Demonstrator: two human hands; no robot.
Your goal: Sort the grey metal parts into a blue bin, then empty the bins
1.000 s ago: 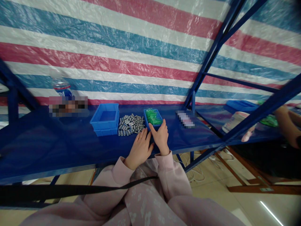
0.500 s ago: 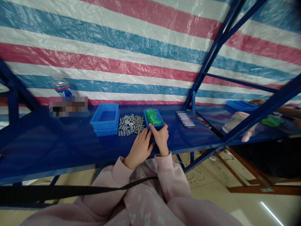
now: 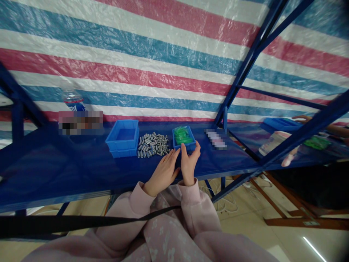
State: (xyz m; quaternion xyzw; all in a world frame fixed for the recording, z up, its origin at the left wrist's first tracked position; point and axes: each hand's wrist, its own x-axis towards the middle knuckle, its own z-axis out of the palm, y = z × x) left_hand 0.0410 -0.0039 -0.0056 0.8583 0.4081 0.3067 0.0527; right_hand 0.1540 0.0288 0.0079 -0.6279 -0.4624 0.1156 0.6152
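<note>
A small blue bin (image 3: 174,140) with green plastic packets (image 3: 183,135) in it stands on the blue table. My right hand (image 3: 190,162) has its thumb and fingers on the bin's near end, gripping it. To the left, my left hand (image 3: 164,169) lies with its fingers stretched out, the tips near the bin's front left corner; nothing shows in it. Beyond its fingertips lies a pile of small silvery metal cylinders (image 3: 153,145), between the small bin and two stacked blue bins (image 3: 122,140).
At the back left stand a clear bottle (image 3: 73,102) and a blurred-out item. Another blurred item (image 3: 216,139) lies right of the small bin. Beyond a blue metal frame (image 3: 241,72) are a white tub (image 3: 273,142), a blue tray (image 3: 282,124) and another person's hand (image 3: 302,118).
The small bin with the green packets has slid right, away from the metal pile, with my right hand on it. My left hand has shifted slightly right.
</note>
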